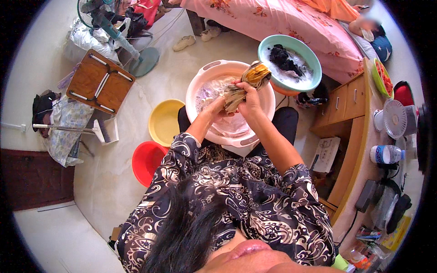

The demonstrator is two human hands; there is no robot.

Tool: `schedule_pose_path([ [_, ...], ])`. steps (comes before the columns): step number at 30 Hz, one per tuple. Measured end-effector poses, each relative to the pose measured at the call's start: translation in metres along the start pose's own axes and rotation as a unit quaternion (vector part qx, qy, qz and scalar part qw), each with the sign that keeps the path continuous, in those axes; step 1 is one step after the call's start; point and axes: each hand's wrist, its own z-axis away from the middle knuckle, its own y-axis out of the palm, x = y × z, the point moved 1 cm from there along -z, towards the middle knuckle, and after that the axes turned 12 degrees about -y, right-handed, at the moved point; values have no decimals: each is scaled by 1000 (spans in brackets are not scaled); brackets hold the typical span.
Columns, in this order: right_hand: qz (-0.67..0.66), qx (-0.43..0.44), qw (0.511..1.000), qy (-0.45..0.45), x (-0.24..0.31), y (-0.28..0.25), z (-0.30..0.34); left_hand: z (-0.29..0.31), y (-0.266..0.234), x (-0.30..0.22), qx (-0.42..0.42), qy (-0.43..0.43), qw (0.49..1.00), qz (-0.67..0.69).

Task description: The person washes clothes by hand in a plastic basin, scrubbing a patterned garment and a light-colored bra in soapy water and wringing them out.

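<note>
Both my hands are closed round one twisted, bunched cloth (255, 77), yellow and grey-brown with dark stripes at its upper end. My left hand (218, 107) grips its lower end, and my right hand (248, 96) wraps it higher up. They hold it above a large pink basin (194, 91) between my knees. In that basin lie pale, wet-looking cloths (232, 127) in water. Beyond it to the right, a light green basin (317, 59) contains black cloth (284, 58) amid white suds.
A yellow basin (159, 120) and a red basin (148, 164) stand at left, near a folded wooden table (98, 82), fan (143, 61), broom and dustpan (111, 132). A desk (353, 154) runs along the right. Someone lies on the pink-covered bed (255, 22).
</note>
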Motion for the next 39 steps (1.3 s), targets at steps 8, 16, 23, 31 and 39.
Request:
schedule_pose_path([
  [8,-130,-171,975,-56,19,3,-55,22,47,21,214,205,925,237],
  [16,-51,-177,975,-128,-22,-5,-13,-9,29,22,31,279,902,327],
  [23,238,-92,928,-270,-56,-28,30,-11,-11,0,92,235,882,398],
  [31,508,425,550,-508,-11,5,61,5,13,-21,194,100,913,345],
  [39,498,692,353,-384,-5,17,63,10,19,-35,46,15,997,-62],
])
